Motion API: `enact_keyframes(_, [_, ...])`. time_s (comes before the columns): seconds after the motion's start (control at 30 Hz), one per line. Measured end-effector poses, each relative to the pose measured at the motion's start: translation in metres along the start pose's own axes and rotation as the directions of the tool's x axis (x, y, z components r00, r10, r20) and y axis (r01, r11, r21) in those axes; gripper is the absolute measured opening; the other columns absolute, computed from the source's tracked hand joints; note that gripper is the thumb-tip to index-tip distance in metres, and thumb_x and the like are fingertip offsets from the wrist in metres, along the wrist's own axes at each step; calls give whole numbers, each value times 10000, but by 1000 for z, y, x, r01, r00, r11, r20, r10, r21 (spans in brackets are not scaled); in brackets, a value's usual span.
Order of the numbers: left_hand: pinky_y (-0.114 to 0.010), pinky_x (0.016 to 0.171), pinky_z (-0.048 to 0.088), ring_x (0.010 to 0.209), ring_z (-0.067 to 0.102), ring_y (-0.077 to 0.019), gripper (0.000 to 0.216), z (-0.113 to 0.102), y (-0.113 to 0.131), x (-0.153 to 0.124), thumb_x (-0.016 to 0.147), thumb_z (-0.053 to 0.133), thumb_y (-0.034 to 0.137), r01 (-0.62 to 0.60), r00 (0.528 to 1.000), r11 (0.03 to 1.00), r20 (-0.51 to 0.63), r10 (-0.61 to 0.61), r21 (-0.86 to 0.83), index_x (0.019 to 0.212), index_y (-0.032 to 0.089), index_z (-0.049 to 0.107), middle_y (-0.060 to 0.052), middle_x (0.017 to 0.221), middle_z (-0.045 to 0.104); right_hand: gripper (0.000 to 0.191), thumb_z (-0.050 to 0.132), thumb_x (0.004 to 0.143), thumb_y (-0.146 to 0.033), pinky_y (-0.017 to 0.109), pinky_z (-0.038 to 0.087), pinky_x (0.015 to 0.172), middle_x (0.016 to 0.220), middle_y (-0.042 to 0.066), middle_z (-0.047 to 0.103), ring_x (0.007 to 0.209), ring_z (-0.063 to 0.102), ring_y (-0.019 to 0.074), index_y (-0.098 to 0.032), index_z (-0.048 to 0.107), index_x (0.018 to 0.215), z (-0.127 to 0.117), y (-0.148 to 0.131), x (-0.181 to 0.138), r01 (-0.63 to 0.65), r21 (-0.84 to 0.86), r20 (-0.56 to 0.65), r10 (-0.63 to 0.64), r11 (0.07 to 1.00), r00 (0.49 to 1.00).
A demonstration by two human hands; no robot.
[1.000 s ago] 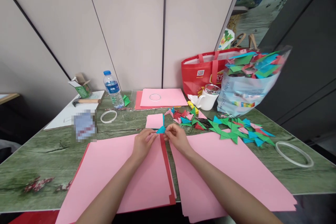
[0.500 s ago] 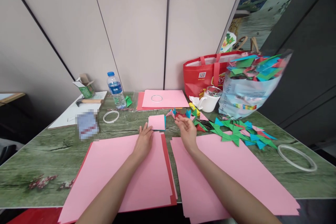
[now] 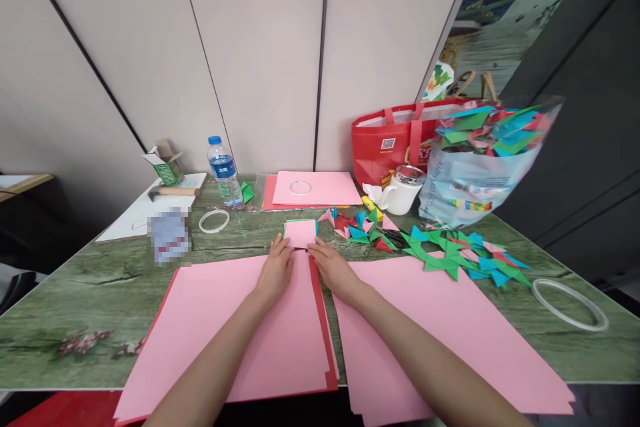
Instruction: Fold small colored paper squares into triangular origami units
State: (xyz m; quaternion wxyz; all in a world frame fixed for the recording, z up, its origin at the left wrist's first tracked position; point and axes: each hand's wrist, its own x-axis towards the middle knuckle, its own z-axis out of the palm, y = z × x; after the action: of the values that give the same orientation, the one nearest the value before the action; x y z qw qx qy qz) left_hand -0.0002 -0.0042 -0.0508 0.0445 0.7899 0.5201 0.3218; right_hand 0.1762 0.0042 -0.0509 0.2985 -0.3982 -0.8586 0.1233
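Observation:
A small stack of square paper sheets (image 3: 300,233), pink on top with blue and green edges showing below, lies on the table in front of me. My left hand (image 3: 277,267) rests palm down, its fingers stretched out and touching the stack's lower left corner. On the other side, my right hand (image 3: 335,270) lies with fingers extended, their tips at the lower right corner. Beneath my left forearm is a pile of large pink sheets (image 3: 215,320) with red ones under it. A second pink pile (image 3: 440,333) spreads under my right forearm.
Folded coloured paper pieces (image 3: 450,250) lie to the right, near a white ring (image 3: 570,305). Behind them stand a lidded white mug (image 3: 401,193), a stuffed plastic bag (image 3: 465,180) and a red bag (image 3: 373,153). At left are a water bottle (image 3: 223,173) and a hammer (image 3: 175,191).
My right hand has come down and left from beside the folded pieces to the small stack's lower right corner. My left hand stays at the stack's left corner.

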Motion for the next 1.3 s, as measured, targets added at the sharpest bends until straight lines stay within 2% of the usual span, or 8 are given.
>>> enact_keyframes(0.33, [-480, 970, 329, 1271, 218, -260, 277, -6, 5, 3, 773, 387, 78, 30, 988, 998, -148, -39, -62, 983, 164, 548, -109, 1299, 397, 387, 310, 801, -67, 336, 416, 917, 1141, 118, 496, 1072, 478, 182, -145, 500, 1130, -6, -3, 3, -12, 125, -120, 28, 992, 992])
enact_keyframes(0.63, [-405, 941, 366, 1124, 450, -238, 236, -13, 11, 7, 774, 436, 153, 151, 963, 970, -192, -187, -190, 961, 141, 578, -132, 1154, 531, 422, 316, 783, -52, 337, 416, 904, 1149, 111, 456, 1063, 468, 186, -172, 458, 1162, -11, -7, 3, -6, 179, -137, 31, 984, 990])
enact_keyframes(0.77, [-378, 874, 422, 993, 543, -214, 219, -16, 15, 7, 764, 461, 177, 180, 957, 909, -148, -250, -375, 948, 170, 580, -103, 1069, 575, 404, 321, 792, -57, 335, 430, 883, 1125, 108, 465, 1044, 478, 186, -182, 475, 1145, -10, -7, 3, 14, 204, -142, 15, 979, 990])
enact_keyframes(0.87, [-372, 831, 449, 917, 587, -207, 256, -17, 20, 8, 764, 502, 238, 262, 936, 749, -29, -351, -609, 1012, 181, 533, -97, 1023, 589, 399, 324, 803, -59, 351, 424, 889, 1125, 108, 463, 1059, 463, 188, -191, 468, 1151, -12, -7, 4, 58, 221, -179, -18, 974, 984])
enact_keyframes(1.03, [-424, 834, 440, 837, 629, -202, 631, -22, 29, 12, 748, 567, 313, 301, 858, 237, 153, -490, -924, 1271, 255, 220, -91, 1013, 581, 379, 319, 827, -69, 354, 413, 906, 1105, 111, 473, 1064, 454, 182, -190, 461, 1157, -18, -13, 4, 131, 248, -245, -69, 960, 967])
enact_keyframes(1.13, [-439, 833, 437, 844, 629, -208, 646, -27, 32, 16, 759, 551, 357, 275, 829, 5, 234, -507, -961, 1290, 274, 193, -80, 977, 595, 356, 348, 827, -83, 350, 417, 898, 1087, 109, 487, 1054, 462, 183, -195, 469, 1142, -21, -17, 3, 173, 252, -294, -95, 952, 951])
enact_keyframes(1.2, [-423, 795, 460, 857, 623, -214, 592, -30, 32, 18, 772, 507, 414, 272, 791, -97, 280, -543, -957, 1277, 259, 240, -91, 986, 602, 312, 380, 820, -89, 336, 434, 870, 1043, 99, 512, 1015, 488, 179, -199, 507, 1083, -22, -20, 1, 202, 251, -320, -116, 947, 940])
enact_keyframes(1.3, [-350, 744, 484, 875, 609, -207, 566, -34, 31, 19, 754, 546, 381, 296, 729, -158, 329, -600, -942, 1247, 212, 325, -103, 1030, 612, 218, 415, 813, -102, 301, 471, 784, 952, 78, 547, 927, 527, 164, -201, 559, 944, -23, -23, -2, 232, 247, -326, -145, 941, 934])
